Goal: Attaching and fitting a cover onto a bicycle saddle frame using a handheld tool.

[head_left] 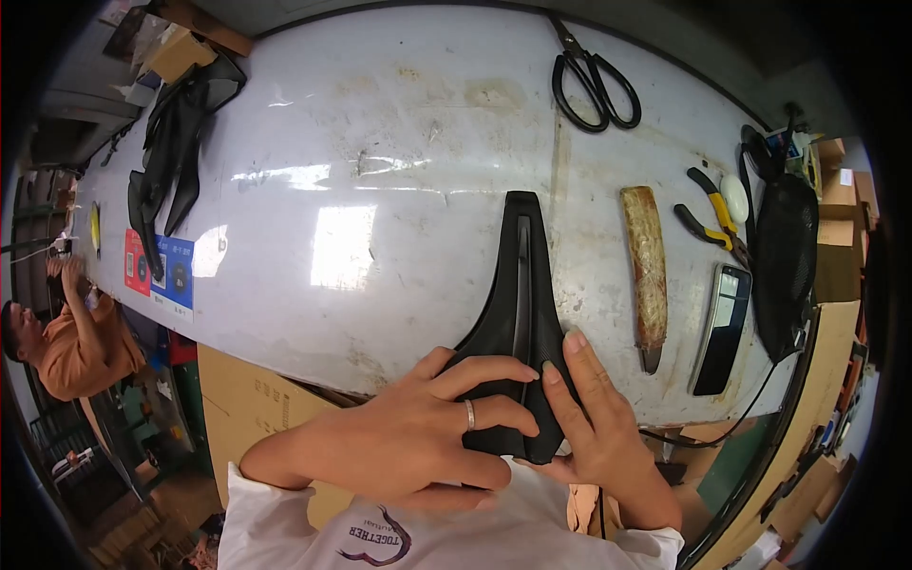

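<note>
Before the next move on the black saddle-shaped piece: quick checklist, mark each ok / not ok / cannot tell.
1. Left hand on the black saddle-shaped piece: ok, fingers laid across its wide end.
2. Right hand on the piece: ok, fingertips along its right edge.
3. Firm grip from below: cannot tell, underside hidden.
4. Scissors away from the piece: ok, beyond its narrow end.
5. Wrapped-handle tool away from both hands: ok, lying to the piece's right.
6. Pliers handles closed: not ok, spread apart.
</note>
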Demonstrator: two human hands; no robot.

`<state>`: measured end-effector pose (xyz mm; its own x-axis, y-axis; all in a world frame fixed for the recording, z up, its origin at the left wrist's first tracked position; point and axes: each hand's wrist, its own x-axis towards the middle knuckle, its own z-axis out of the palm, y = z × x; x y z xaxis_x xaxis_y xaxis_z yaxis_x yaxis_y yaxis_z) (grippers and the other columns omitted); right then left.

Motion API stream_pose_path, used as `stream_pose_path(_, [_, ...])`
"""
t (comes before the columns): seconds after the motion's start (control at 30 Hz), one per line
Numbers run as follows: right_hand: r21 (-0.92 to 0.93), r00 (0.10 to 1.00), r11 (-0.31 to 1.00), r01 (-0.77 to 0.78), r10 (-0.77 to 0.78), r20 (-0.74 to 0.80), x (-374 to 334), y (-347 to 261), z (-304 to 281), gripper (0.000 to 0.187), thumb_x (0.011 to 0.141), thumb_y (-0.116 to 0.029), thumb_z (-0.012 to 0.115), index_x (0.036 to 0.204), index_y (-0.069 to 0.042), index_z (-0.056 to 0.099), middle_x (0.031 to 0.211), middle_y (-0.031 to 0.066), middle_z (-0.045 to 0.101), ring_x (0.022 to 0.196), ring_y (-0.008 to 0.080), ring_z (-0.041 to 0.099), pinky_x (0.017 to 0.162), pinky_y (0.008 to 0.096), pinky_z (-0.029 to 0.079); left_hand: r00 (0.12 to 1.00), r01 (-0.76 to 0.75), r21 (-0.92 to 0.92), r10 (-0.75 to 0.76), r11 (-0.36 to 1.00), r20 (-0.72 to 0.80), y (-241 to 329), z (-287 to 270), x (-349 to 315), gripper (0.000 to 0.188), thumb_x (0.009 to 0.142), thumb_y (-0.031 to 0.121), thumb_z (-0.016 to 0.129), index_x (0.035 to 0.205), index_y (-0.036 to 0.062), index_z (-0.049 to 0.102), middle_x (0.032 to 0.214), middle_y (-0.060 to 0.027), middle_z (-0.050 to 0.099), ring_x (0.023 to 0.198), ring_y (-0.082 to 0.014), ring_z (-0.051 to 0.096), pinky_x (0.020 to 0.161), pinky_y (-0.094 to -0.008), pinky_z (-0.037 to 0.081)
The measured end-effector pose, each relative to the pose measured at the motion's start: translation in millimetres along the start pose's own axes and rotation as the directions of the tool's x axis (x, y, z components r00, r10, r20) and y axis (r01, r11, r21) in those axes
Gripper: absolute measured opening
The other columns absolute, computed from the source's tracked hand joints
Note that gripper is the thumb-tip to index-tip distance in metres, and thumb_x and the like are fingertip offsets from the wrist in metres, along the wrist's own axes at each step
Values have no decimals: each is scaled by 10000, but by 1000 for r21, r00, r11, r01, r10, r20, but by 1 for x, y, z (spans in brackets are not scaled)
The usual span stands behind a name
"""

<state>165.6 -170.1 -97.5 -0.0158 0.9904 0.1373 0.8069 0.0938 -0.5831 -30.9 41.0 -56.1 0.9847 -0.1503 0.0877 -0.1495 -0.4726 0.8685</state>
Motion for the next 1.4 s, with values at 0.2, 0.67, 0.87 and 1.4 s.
stream_pose_path(0.2, [1, 1000, 1000, -1, 1, -4, 1, 0, 0, 816, 874, -439, 798, 1448, 93, 568, 1534, 431, 448, 1385, 580, 538, 1066, 536, 560, 866, 278, -293, -371, 915, -337, 17, 21, -13, 723, 837, 296, 903, 1432, -7, 625, 1644, -315, 331, 1551, -481, 333, 1194, -525, 398])
stream_pose_path(0.67, [32, 999, 999, -11, 12, -36, -2, 4, 4, 823, 816, -406, 801, 1444, 79, 583, 1518, 423, 477, 1359, 571, 569, 1006, 511, 603, 859, 370, -23, -352, 929, -371, 5, 43, -23, 916, 774, 325, 951, 1491, -83, 552, 1594, -401, 363, 1433, -539, 497, 1122, -508, 516])
stream_pose_path(0.87, [41, 999, 999, -14, 16, -44, -3, 7, 4, 798, 784, -354, 794, 1449, 41, 600, 1512, 390, 515, 1352, 519, 605, 910, 429, 642, 855, 407, 78, -349, 910, -385, 7, 51, -19, 939, 779, 352, 945, 1507, -76, 534, 1581, -419, 374, 1434, -565, 483, 1106, -527, 529])
stream_pose_path(1.4, [41, 984, 999, 25, -17, -175, 1, 3, 8, 761, 874, -494, 838, 1337, 80, 651, 1449, 393, 555, 1309, 546, 619, 973, 496, 621, 838, 301, 75, -226, 951, -497, -13, 50, -23, 736, 996, 357, 750, 1543, -61, 489, 1486, -338, 572, 1328, -442, 639, 994, -445, 596])
